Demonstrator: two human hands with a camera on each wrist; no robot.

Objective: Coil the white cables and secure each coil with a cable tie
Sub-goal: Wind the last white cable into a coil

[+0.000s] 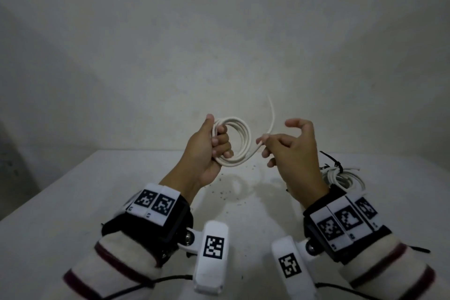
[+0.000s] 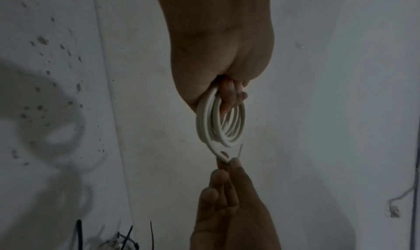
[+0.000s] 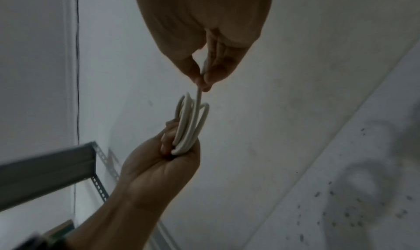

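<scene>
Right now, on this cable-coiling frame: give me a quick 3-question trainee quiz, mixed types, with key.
1. True or false: the left hand grips the white coil in the air, above the table.
2. Multiple choice: the right hand is
A. resting flat on the table
B. pinching the loose cable tail beside the coil
C. pulling a cable tie tight
3. Fill in: the finished coil on the table behind the right wrist is bound with a ____ cable tie.

Key: 1 true; 2 B; 3 black
</scene>
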